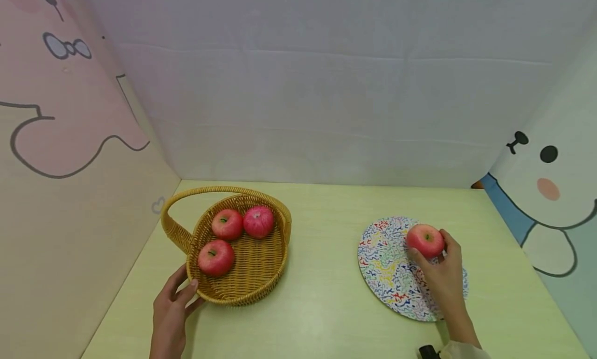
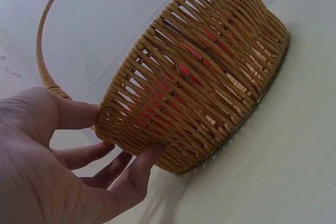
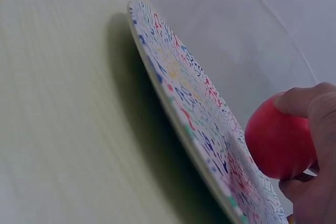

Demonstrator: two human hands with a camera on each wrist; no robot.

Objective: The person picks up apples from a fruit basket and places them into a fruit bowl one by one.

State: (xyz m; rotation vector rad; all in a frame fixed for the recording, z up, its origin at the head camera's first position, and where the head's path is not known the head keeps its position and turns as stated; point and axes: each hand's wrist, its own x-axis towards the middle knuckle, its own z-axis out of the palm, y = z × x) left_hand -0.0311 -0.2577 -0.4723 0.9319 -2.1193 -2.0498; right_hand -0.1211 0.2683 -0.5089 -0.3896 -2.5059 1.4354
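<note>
Red, the apple (image 1: pixel 423 239) is pinched in the right hand (image 1: pixel 443 278) over the patterned disc (image 1: pixel 383 273); from here, the basket (image 1: pixel 256 271) with 3 fruits (image 1: pixel 216 258) lies well leftward, the left hand (image 1: pixel 170 308) gripping its near-left side.

Basket handle (image 2: pixel 40 45) cropped above (left wrist view).

We look into a screened-off nook around a pale tabletop (image 1: pixel 322 276), though we cannot tell whether it stands in a home, a classroom or a studio. A creased whitish sheet (image 1: pixel 326 105) closes the back. We see pink cartoon shapes and a small heart (image 1: pixel 158 205) on the left panel (image 1: pixel 70 209), and a white cartoon animal (image 1: pixel 566 177) on the right panel (image 1: pixel 566 291).
</note>
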